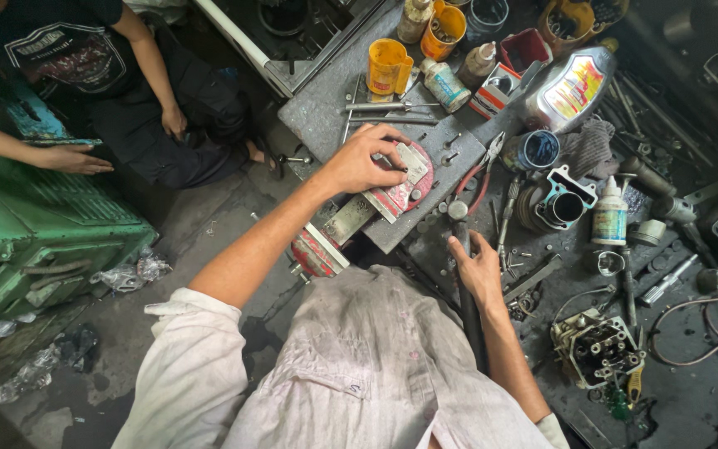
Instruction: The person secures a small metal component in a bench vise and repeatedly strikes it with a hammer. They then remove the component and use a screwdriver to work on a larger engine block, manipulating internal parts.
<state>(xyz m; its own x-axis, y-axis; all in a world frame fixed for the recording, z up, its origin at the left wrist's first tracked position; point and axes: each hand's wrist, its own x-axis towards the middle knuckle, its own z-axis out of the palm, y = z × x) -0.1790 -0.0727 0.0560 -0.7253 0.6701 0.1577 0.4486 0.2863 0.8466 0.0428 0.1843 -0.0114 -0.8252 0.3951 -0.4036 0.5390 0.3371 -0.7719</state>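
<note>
Gripping the long dark handle [464,274], the right hand [479,270] closes around it for leverage, while the left hand [365,158] presses fingers on a small, probably metal, part atop the red bench vise [392,199], steadying it.

We count one red vise [376,208] at the frame's centre and two yellow cups [390,66] [444,29] at the top. Three small bottles [445,85] [479,62] [610,214] stand right of centre, with one silver pouch [573,87] at upper right and one pair of pliers [484,166].

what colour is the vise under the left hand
Red, with bare metal jaws, seen in the head view: vise under the left hand.
</note>
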